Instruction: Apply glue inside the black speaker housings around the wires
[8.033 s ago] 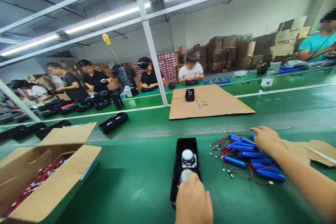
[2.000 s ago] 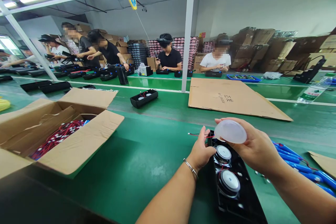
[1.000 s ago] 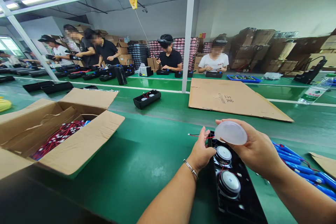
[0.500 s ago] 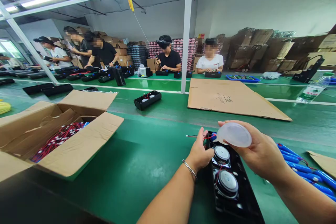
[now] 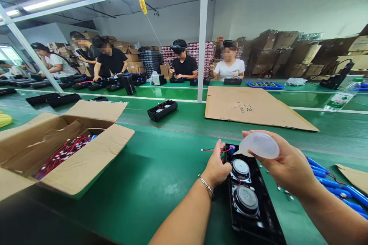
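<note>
A black speaker housing [image 5: 268,214] lies lengthwise before me, its open side up, with two round speakers [image 5: 246,201] fixed inside. My left hand [image 5: 217,166] grips its left edge near the far end, thumb over the rim. Beside those fingers sits a blue battery [image 5: 231,149], and its red and black wires stick out to the left. My right hand [image 5: 283,160] is closed round a translucent white squeeze bottle [image 5: 260,145], tipped so its nozzle points down-left into the far end of the housing. The nozzle's very tip is hard to make out.
An open carton [image 5: 94,160] of wired parts stands at left. Several blue batteries [image 5: 330,182] lie at right. Ahead are another speaker housing [image 5: 162,110], a flat cardboard sheet [image 5: 253,107] and a water bottle [image 5: 342,97]. Several co-workers sit or stand across the belt.
My right hand has shifted slightly right with the squeeze bottle, showing more of the blue battery. My left hand and the housing have moved slightly left. A co-worker opposite has raised a hand.
</note>
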A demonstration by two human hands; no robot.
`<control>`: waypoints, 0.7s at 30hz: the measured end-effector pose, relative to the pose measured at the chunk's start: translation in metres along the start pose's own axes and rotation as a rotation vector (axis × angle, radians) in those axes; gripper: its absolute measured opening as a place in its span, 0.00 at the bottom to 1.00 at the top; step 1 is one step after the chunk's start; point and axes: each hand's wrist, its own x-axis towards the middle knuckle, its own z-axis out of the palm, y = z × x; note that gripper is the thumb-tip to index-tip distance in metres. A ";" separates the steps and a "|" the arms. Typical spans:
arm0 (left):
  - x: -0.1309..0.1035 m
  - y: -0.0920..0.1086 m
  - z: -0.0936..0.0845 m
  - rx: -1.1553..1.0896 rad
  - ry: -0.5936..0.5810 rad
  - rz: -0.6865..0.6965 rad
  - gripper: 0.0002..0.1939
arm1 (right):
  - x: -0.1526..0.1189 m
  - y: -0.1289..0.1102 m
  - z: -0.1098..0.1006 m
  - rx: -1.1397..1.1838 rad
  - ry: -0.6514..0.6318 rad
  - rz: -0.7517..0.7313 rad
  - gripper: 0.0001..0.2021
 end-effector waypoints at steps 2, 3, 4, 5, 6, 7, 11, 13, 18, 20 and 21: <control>0.000 -0.002 0.000 -0.002 0.007 -0.001 0.47 | -0.001 0.002 -0.001 0.010 0.002 0.026 0.19; 0.000 -0.002 0.000 -0.006 0.009 -0.001 0.47 | -0.001 0.003 -0.001 0.019 0.001 0.045 0.19; 0.000 -0.003 -0.001 -0.006 0.011 0.000 0.47 | -0.001 0.004 -0.002 0.029 0.002 0.063 0.19; 0.000 -0.003 -0.001 -0.005 0.012 -0.002 0.47 | -0.001 0.006 -0.003 0.037 0.002 0.080 0.19; 0.000 -0.003 -0.001 -0.001 0.013 -0.004 0.48 | -0.002 0.007 -0.003 0.042 0.003 0.093 0.19; 0.000 -0.003 -0.001 0.005 0.013 -0.007 0.48 | -0.002 0.009 -0.004 0.048 0.009 0.100 0.20; 0.000 -0.001 -0.001 0.022 0.015 -0.015 0.47 | -0.001 0.017 -0.003 0.096 0.033 0.103 0.21; 0.000 0.000 -0.001 0.023 0.014 -0.013 0.47 | -0.001 0.020 -0.001 0.126 0.049 0.107 0.21; -0.001 0.002 -0.001 0.034 0.008 -0.014 0.47 | -0.003 0.021 -0.001 0.208 0.083 0.158 0.21; -0.001 0.003 -0.002 0.044 0.008 -0.017 0.46 | -0.005 0.020 -0.007 0.288 0.082 0.216 0.20; -0.001 0.005 -0.002 0.050 0.005 -0.021 0.46 | -0.006 0.021 -0.013 0.351 0.108 0.239 0.20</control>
